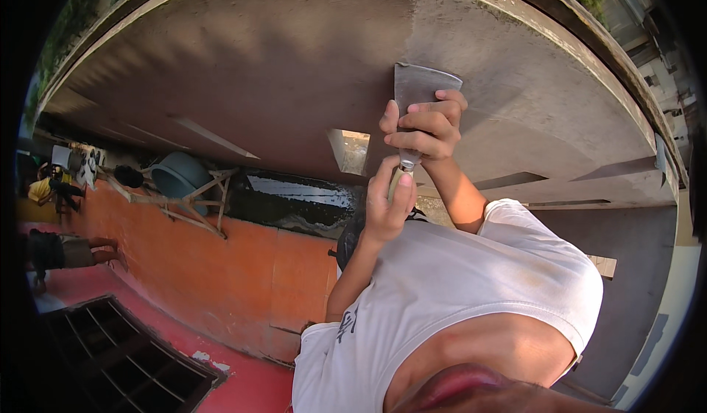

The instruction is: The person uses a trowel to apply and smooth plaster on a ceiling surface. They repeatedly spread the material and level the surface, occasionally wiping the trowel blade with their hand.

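Note:
A wide putty knife (pixel 421 81) with a flat metal blade and a pale handle is held in both hands against the grey plastered wall (pixel 294 59). My left hand (pixel 390 203) wraps round the handle near the metal collar. Higher up, my right hand (pixel 431 129) grips the blade, thumb on its left side and fingers spread over its face. The blade's broad edge points up, close to the wall; whether it touches cannot be told. Around the blade the wall changes from darker on the left to lighter on the right.
A small opening (pixel 356 151) pierces the wall below the knife. At left, a blue-grey tub (pixel 180 177) stands by a wooden pole frame (pixel 202 196), beside a dark wet strip (pixel 294 199). Orange floor (pixel 221 266) leads to a barred window (pixel 118 354). Another person (pixel 66 251) stands far left.

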The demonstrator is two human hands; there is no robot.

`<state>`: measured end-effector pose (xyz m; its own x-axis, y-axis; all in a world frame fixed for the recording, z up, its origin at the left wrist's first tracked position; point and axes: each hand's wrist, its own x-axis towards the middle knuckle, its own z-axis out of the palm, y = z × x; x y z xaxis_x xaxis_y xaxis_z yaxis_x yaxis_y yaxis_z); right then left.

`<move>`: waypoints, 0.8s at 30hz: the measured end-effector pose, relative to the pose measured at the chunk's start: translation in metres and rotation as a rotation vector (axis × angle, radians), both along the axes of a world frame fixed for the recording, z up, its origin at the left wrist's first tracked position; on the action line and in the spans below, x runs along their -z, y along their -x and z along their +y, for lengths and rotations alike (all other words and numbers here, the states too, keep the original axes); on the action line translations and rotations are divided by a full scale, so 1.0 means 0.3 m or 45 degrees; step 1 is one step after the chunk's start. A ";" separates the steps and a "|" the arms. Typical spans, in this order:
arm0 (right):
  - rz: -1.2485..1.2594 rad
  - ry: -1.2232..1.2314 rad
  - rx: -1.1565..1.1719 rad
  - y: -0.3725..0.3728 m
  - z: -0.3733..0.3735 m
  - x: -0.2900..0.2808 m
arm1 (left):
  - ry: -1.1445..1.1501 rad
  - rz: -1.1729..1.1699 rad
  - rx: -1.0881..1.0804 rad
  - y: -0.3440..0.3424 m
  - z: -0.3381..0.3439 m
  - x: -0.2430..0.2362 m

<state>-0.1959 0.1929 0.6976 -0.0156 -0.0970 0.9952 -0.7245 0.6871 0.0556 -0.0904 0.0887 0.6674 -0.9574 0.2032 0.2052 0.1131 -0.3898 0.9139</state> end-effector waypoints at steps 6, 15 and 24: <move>-0.034 -0.010 0.021 -0.015 0.016 -0.007 | 0.022 -0.021 0.019 -0.015 0.015 -0.007; 0.036 -0.054 0.094 -0.007 0.043 0.002 | 0.179 0.078 0.062 0.011 -0.002 -0.017; -0.054 -0.140 0.117 -0.029 0.059 -0.008 | -0.019 0.043 0.115 0.014 0.032 0.012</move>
